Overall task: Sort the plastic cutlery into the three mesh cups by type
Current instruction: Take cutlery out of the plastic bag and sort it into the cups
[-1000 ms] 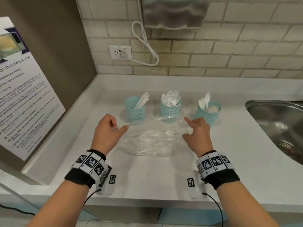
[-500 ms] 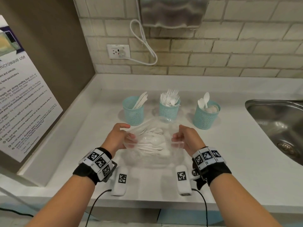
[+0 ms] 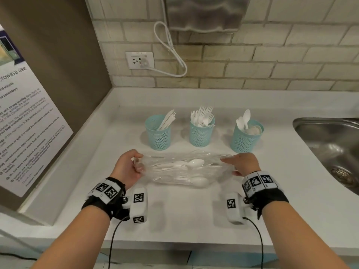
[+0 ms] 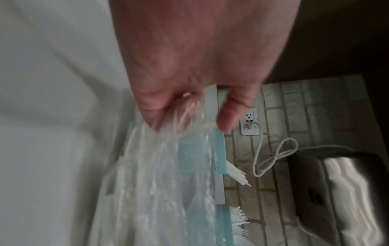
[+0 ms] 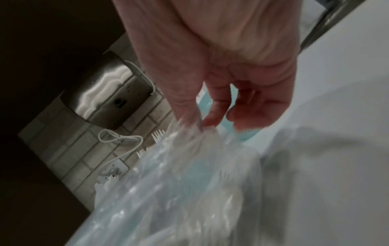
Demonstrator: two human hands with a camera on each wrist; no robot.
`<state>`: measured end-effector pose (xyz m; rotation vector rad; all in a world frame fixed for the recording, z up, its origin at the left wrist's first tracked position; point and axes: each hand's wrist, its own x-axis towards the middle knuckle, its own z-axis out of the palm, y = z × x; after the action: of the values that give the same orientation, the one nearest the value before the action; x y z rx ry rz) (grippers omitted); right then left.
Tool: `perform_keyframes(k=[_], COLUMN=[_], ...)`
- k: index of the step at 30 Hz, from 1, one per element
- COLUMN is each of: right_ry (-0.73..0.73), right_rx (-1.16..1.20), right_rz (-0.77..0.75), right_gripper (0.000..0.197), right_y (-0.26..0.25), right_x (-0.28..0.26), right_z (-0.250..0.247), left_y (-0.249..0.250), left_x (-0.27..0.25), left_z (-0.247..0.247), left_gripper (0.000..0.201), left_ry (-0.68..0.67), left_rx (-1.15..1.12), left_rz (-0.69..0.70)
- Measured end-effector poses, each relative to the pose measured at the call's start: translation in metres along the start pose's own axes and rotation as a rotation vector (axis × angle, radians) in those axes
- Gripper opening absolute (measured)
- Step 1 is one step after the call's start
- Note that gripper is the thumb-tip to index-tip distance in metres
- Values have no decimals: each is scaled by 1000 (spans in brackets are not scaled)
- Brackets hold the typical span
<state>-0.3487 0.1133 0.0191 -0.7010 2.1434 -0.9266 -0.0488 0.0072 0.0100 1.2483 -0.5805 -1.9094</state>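
A clear plastic bag [image 3: 184,169] with white spoons [image 3: 196,163] and other cutlery inside is stretched between my hands just above the counter. My left hand [image 3: 134,166] pinches its left end [image 4: 168,126]; my right hand [image 3: 236,164] pinches its right end [image 5: 189,131]. Behind stand three teal mesh cups: the left cup [image 3: 158,133] holds knives, the middle cup [image 3: 201,133] forks, the right cup [image 3: 245,136] spoons.
A steel sink [image 3: 334,144] is set into the white counter [image 3: 174,220] at the right. A poster panel [image 3: 25,121] leans along the left wall. A socket [image 3: 139,60] with a white cord sits on the tiled back wall.
Both hands came together at the bag half a second ago, then pulled apart sideways; the bag is now stretched wide and lifted a little.
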Motion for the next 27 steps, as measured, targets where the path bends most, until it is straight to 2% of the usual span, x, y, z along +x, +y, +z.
perform_keyframes(k=[2, 3, 5, 6, 10, 12, 13, 15, 16, 17, 19, 20, 21, 23, 25, 27], right_ry=[78, 104, 72, 45, -39, -51, -20, 158, 249, 292, 219, 154, 93, 14, -26, -81], right_rx=[-127, -123, -15, 35, -16, -136, -223, -335, -318, -302, -393, -508, -647, -812, -803, -797], right_rz=[-73, -84, -68, -45, 14, -51, -130, -317, -443, -588, -757, -742, -672, -499, -420, -436], right_gripper=[36, 36, 29, 25, 24, 13, 9, 39, 43, 38, 19, 15, 20, 30, 43, 58], right_y=[0, 1, -1, -1, -4, -4, -4, -3, -6, -10, -14, -14, -13, -13, -13, -15], right_x=[4, 7, 7, 7, 6, 5, 4, -1, -10, -17, -25, -27, -26, -22, -21, -21], right_z=[-7, -10, -11, -11, -14, -14, -11, 0, 6, 14, 29, 33, 35, 29, 21, 18], left_y=[6, 6, 4, 2, 2, 5, 6, 5, 4, 4, 2, 1, 1, 2, 5, 8], left_x=[-2, -4, -3, -1, 3, 1, -1, -3, -4, -4, -5, -6, -5, -4, -2, -1], left_z=[-1, 0, 3, 1, -12, -13, -11, -5, -2, 1, 2, 1, -1, -7, -10, -5], left_gripper=[42, 44, 40, 38, 21, 13, 11, 9, 11, 13, 13, 12, 14, 31, 51, 52], left_ry=[-60, -61, 45, 103, 176, 249, 271, 243, 214, 185, 136, 110, 77, 32, 40, 64], left_rx=[279, 502, 965, 1115, 1358, 1433, 1467, 1494, 1510, 1545, 1643, 1693, 1744, 1832, 1872, 1863], left_rz=[85, 141, 276, 345, 648, 801, 875, 976, 994, 998, 1001, 1009, 1016, 990, 948, 866])
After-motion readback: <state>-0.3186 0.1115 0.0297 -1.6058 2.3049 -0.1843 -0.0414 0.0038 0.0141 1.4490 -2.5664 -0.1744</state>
